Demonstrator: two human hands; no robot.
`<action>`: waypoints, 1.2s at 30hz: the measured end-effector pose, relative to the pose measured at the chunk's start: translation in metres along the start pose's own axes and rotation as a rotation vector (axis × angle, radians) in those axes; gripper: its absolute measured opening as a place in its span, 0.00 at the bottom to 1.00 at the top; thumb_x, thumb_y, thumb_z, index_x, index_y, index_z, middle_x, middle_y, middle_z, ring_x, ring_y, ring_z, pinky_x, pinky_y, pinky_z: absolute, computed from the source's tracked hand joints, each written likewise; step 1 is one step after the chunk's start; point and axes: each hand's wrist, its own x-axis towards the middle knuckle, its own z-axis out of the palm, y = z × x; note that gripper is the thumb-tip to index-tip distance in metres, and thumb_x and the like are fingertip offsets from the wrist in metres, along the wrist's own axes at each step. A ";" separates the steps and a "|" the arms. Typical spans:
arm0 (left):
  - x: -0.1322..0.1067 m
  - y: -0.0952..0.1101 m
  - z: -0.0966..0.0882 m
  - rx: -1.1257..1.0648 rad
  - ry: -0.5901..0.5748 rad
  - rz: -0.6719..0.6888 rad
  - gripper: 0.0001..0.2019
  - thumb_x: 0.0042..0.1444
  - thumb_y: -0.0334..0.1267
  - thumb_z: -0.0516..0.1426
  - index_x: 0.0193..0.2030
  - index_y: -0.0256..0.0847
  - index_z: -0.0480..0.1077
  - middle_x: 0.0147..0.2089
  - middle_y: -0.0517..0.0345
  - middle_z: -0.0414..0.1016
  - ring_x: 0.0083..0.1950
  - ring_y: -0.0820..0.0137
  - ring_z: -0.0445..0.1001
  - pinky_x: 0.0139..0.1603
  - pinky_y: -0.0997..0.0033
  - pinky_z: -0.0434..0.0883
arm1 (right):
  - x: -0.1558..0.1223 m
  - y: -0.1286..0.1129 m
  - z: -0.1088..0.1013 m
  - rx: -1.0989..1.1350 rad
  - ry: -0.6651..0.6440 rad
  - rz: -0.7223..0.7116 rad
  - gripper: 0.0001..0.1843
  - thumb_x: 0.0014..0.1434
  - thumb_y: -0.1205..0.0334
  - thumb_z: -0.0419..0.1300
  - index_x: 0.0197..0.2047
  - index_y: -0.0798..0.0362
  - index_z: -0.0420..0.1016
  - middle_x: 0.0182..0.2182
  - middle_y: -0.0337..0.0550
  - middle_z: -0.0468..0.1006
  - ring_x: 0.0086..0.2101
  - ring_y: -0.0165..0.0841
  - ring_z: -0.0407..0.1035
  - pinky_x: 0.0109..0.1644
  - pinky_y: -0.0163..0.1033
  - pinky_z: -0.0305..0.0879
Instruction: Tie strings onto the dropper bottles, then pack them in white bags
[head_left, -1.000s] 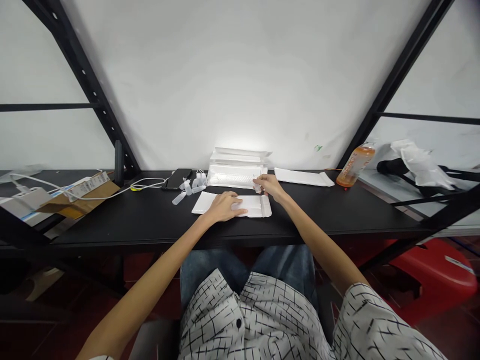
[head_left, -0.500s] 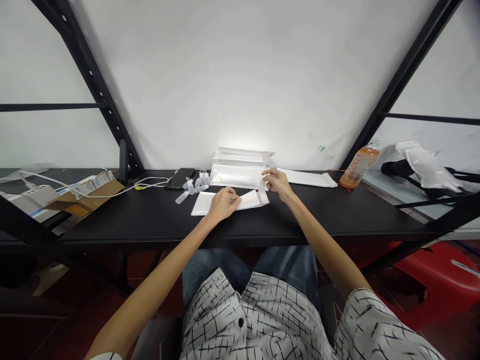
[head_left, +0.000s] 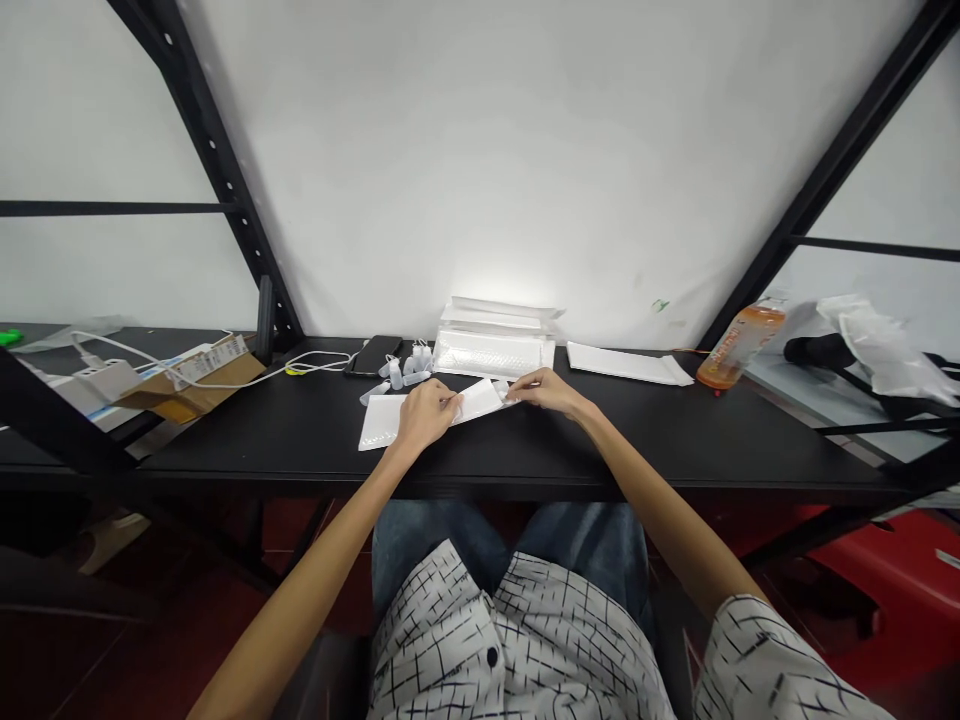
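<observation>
a white padded envelope lies slantwise on the bench, about midway along and nearer the front edge. its surface is pale and faintly glossy, and its right part bends up off the black top, narrowing to a corner. the left hand is curled over its middle, fingers closed down on it. the right hand reaches in from the right, with thumb and fingertips pinched on that corner. just behind lie small white plastic bottles, beside a black phone. a stack of white envelopes sits by the back edge, with 1 flat envelope to its right. an orange drink bottle leans near the back right corner. a white cable runs past a cardboard box at the left end.
</observation>
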 end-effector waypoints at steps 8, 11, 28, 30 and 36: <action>-0.009 -0.024 -0.012 0.007 -0.034 0.010 0.14 0.59 0.43 0.54 0.36 0.44 0.81 0.42 0.56 0.80 0.41 0.64 0.76 0.42 0.67 0.70 | 0.028 -0.020 0.021 -0.122 -0.072 -0.145 0.12 0.54 0.57 0.61 0.33 0.55 0.83 0.28 0.41 0.78 0.28 0.30 0.67 0.33 0.34 0.62; -0.012 -0.027 -0.015 0.013 -0.026 -0.009 0.13 0.59 0.43 0.55 0.37 0.45 0.81 0.42 0.57 0.80 0.42 0.64 0.76 0.41 0.66 0.70 | 0.053 -0.041 0.024 -0.233 0.209 -0.195 0.09 0.55 0.61 0.61 0.31 0.55 0.82 0.32 0.44 0.81 0.34 0.33 0.71 0.38 0.35 0.64; -0.018 -0.024 -0.011 0.104 -0.001 0.004 0.14 0.62 0.43 0.53 0.40 0.46 0.81 0.43 0.56 0.79 0.47 0.62 0.74 0.45 0.65 0.70 | 0.118 -0.071 0.089 -0.811 -0.148 -0.277 0.10 0.51 0.60 0.69 0.39 0.51 0.82 0.41 0.46 0.81 0.43 0.41 0.73 0.42 0.37 0.63; -0.018 -0.024 -0.012 0.105 -0.002 0.000 0.14 0.62 0.43 0.53 0.40 0.46 0.81 0.43 0.56 0.79 0.46 0.62 0.75 0.45 0.66 0.70 | 0.108 -0.069 0.071 -0.616 -0.070 -0.330 0.09 0.54 0.57 0.66 0.36 0.54 0.81 0.39 0.45 0.81 0.40 0.37 0.74 0.40 0.35 0.63; -0.019 -0.023 -0.014 0.096 -0.011 -0.018 0.14 0.62 0.43 0.53 0.40 0.45 0.81 0.43 0.56 0.79 0.46 0.61 0.75 0.43 0.65 0.70 | 0.047 -0.047 0.011 -0.071 -0.030 -0.158 0.16 0.56 0.51 0.64 0.34 0.59 0.77 0.25 0.46 0.77 0.23 0.29 0.68 0.24 0.32 0.59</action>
